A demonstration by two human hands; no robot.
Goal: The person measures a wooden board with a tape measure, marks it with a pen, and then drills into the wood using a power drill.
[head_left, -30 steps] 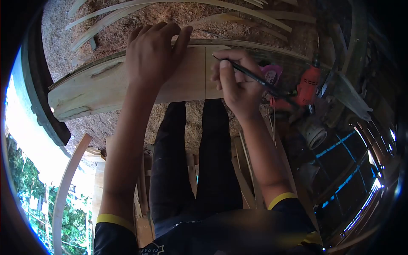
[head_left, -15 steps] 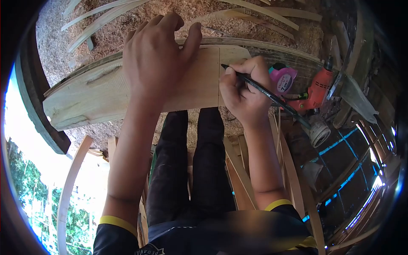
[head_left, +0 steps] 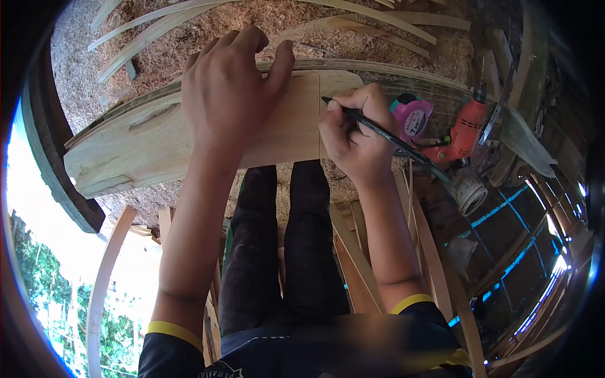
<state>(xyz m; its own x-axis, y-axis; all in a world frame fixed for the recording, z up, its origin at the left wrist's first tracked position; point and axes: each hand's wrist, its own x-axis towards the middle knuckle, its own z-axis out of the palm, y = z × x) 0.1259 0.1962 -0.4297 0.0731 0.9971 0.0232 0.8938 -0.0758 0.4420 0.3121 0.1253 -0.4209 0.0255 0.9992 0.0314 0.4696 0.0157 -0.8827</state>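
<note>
A pale wooden board (head_left: 283, 142) with curved edges lies crosswise in front of me, a thin dark line drawn across it near its right end. My left hand (head_left: 224, 94) rests over the middle of the board, palm down, fingers spread toward the far edge. In my right hand (head_left: 362, 135) is a long black pencil (head_left: 403, 146), pinched near its point. The pencil's tip is at the board's surface, just right of the drawn line, and its back end slants away toward the lower right.
Right of the board sit a pink tape measure (head_left: 413, 118) and an orange power drill (head_left: 467, 129), its bit pointing away. A dark curved timber (head_left: 50, 151) stands at the left. Thin wooden strips (head_left: 157, 28) lie on the shavings-covered ground beyond, with more beside my legs.
The whole view has shifted slightly, so things appear a little further left. Both hands and the pencil keep nearly the same places on the board.
</note>
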